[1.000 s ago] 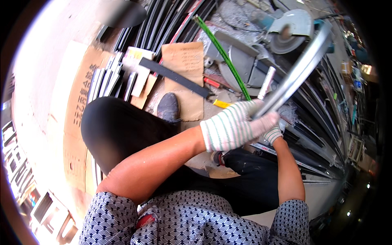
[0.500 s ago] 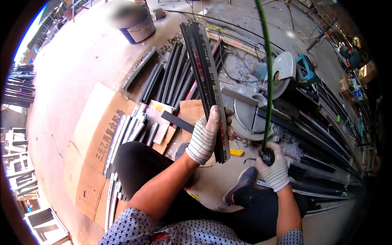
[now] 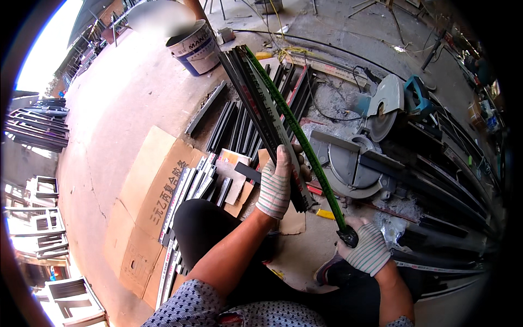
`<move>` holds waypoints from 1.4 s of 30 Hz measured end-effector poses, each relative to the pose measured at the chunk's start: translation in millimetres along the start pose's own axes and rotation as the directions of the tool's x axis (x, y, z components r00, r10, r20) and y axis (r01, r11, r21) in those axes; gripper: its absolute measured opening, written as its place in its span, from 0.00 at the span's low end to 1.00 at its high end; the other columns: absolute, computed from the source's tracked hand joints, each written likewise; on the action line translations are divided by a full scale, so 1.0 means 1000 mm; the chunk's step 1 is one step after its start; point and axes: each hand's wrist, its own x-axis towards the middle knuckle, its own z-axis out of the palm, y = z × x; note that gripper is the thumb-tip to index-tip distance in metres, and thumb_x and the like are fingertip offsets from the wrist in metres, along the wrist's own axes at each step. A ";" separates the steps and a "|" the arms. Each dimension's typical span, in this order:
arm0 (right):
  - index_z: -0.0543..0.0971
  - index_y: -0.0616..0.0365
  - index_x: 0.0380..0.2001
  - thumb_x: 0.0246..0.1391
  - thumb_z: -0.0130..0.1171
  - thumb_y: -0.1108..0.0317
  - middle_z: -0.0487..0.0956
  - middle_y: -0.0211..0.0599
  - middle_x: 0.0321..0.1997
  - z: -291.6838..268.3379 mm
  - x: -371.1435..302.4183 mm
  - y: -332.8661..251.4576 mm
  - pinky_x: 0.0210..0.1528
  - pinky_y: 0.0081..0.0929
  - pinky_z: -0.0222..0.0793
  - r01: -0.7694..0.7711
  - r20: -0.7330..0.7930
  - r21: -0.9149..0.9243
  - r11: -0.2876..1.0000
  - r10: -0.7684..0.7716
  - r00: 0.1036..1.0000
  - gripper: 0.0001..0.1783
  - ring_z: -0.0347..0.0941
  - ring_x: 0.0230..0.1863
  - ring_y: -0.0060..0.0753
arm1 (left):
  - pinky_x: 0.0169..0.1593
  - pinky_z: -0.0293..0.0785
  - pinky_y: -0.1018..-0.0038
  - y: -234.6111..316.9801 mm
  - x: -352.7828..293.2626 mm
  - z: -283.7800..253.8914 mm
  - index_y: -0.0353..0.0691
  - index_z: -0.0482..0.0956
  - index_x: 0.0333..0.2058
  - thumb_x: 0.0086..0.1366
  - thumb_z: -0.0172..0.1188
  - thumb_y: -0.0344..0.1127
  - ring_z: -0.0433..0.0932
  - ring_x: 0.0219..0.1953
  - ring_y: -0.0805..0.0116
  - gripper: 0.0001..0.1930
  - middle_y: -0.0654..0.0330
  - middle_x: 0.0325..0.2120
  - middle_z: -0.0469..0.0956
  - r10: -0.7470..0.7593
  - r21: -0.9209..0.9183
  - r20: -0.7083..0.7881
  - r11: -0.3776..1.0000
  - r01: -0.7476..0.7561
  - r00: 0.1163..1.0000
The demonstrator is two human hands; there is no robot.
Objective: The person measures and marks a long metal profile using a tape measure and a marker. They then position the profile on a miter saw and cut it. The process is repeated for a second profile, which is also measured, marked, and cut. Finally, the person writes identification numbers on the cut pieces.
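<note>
My left hand [image 3: 275, 188], in a white striped glove, is closed round a bundle of long dark metal profiles [image 3: 251, 103] with printed film, tilted with the far ends to the left. My right hand [image 3: 368, 248], gloved alike, grips the small black case of a tape measure [image 3: 347, 236]. From it the green tape blade [image 3: 308, 147] runs out beside the bundle, its far end close to the profiles' far ends. Whether the blade's tip touches them I cannot tell. Behind my left hand a short dark strip [image 3: 248, 173] sticks out.
A mitre saw [image 3: 348, 171] stands ahead on the right, with long profiles [image 3: 447, 185] beside it. More cut profiles [image 3: 234, 128] lie ahead. Flattened cardboard [image 3: 144, 218] with pale profiles [image 3: 190, 185] is at left. A bucket [image 3: 193, 49] stands far left; a yellow-handled tool [image 3: 326, 214] lies between my feet.
The tape blade has swung from upright, apart from the bundle, to leaning left alongside it. My right hand has turned with the case, and the bundle's far ends tilt further left.
</note>
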 end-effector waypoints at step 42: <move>0.78 0.59 0.58 0.54 0.66 0.61 0.77 0.51 0.44 0.011 -0.003 0.000 0.42 0.43 0.79 -0.073 0.088 -0.134 0.988 0.085 0.993 0.28 0.80 0.39 0.49 | 0.50 0.77 0.62 -0.001 0.001 0.007 0.39 0.76 0.50 0.66 0.54 0.75 0.78 0.40 0.62 0.39 0.59 0.38 0.77 0.082 -0.061 -0.005 0.995 -0.082 0.997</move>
